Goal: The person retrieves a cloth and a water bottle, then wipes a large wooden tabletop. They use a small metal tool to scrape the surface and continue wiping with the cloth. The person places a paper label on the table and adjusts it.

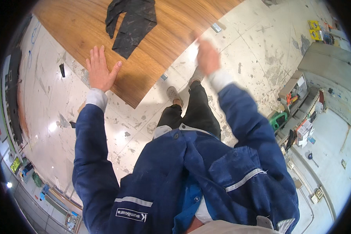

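A wood-grain panel (144,74) spreads out ahead of me, one corner pointing back toward my legs. My left hand (101,71) lies flat at its left edge, fingers stretched and thumb out to the side, holding nothing. Just off the panel's right edge is my right hand (208,57), smeared by motion; whether its fingers are closed or hold anything does not show. Farther up on the panel lies a crumpled black piece of thin sheet or cloth (136,29), nearer to my left hand.
Small metal-looking pieces (216,27) show along the panel's right edge. The pale floor (257,50) is worn and patchy, with a black scrap (62,70) at left. Along the right wall runs a shelf (300,105) with tools and boxes, near a green item (278,120).
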The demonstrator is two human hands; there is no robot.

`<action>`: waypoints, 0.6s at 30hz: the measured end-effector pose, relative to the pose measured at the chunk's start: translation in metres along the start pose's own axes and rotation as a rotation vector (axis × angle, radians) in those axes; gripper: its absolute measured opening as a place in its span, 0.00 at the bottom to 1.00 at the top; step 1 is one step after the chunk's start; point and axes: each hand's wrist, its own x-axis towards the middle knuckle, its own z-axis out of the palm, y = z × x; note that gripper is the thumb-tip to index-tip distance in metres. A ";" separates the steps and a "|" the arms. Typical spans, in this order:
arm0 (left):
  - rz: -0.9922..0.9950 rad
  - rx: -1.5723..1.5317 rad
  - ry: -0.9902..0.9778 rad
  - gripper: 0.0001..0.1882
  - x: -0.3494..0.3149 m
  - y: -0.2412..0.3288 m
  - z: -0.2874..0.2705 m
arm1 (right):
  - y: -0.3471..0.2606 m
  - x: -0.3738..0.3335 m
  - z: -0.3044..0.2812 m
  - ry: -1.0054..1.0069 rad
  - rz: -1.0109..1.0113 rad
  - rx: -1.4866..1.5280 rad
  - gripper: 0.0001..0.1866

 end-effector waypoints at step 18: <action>0.027 -0.145 0.195 0.37 -0.048 0.026 0.016 | -0.075 -0.176 0.080 -0.524 -0.649 0.177 0.25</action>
